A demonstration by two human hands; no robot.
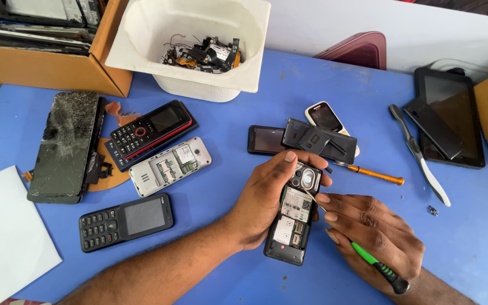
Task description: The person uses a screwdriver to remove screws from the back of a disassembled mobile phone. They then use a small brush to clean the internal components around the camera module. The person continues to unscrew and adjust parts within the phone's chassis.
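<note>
Left hand (pixel 266 200) gripped the opened phone (pixel 292 220) by its stiff edges; right hand (pixel 377 237) held a green-handled screwdriver (pixel 368 260) above its fragile, light circuit parts.

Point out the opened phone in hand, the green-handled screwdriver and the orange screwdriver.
opened phone (pixel 295 217): head view, on its exposed inner board.
green-handled screwdriver (pixel 375 264): head view, on the green handle.
orange screwdriver (pixel 377 175): head view, mid-handle.
</note>
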